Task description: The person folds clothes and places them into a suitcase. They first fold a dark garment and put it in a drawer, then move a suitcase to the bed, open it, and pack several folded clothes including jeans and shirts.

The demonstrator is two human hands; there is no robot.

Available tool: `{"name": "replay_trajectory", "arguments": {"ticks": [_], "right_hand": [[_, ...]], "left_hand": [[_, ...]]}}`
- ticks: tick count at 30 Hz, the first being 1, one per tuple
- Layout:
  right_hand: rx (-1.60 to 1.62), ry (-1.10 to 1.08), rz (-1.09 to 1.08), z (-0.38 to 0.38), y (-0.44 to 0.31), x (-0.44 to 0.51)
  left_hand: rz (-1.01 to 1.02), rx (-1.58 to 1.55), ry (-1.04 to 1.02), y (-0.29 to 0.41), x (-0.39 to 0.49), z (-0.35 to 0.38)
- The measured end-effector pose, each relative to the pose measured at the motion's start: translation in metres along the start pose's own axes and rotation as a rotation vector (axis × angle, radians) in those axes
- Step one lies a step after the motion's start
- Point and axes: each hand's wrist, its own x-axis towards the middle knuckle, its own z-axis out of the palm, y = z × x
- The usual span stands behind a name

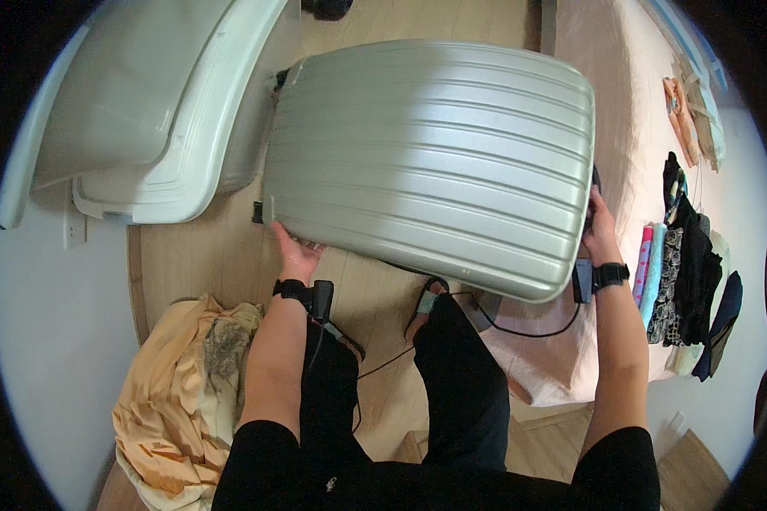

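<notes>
A silver hard-shell suitcase with raised ribs lies with its broad face towards me, between my two hands. At its lower left corner, near a black wheel, my left hand grips the edge, fingers tucked beneath. My right hand holds the right end, where a dark part, perhaps a handle, shows; its fingertips are partly hidden behind the shell. Both wrists wear black straps with small box-shaped devices, and a black cable hangs from the right one.
Stacked plastic storage bins stand at upper left. A bed with a pale pink sheet is on the right, bearing folded and rolled clothes. Yellow bundled fabric sits at lower left. Black cables run near my feet.
</notes>
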Motion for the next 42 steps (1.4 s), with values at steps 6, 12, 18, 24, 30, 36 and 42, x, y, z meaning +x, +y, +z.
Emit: {"name": "replay_trajectory", "arguments": {"ticks": [6, 12, 18, 24, 30, 36, 42], "right_hand": [[-0.111, -0.038, 0.227, -0.04, 0.082, 0.043], [0.092, -0.276, 0.252, -0.049, 0.089, 0.048], [0.057, -0.292, 0.265, -0.033, 0.098, 0.035], [0.037, -0.342, 0.378, -0.034, 0.132, 0.002], [0.043, -0.214, 0.475, -0.041, 0.181, -0.015], [-0.108, -0.16, 0.429, -0.07, 0.236, -0.037], [-0.166, -0.198, 0.498, -0.083, 0.231, -0.108]], "left_hand": [[0.112, 0.192, 0.051, 0.015, 0.026, -0.059], [0.493, 0.729, 0.219, 0.073, 0.043, -0.079], [0.71, 0.537, 0.366, 0.1, 0.033, -0.046], [0.712, 0.334, -0.1, 0.148, 0.005, -0.014], [0.488, 0.702, 0.318, 0.117, -0.025, -0.059], [0.181, 0.835, 0.335, 0.075, -0.145, -0.128], [0.005, 0.689, 0.199, 0.069, -0.287, -0.162]]}}
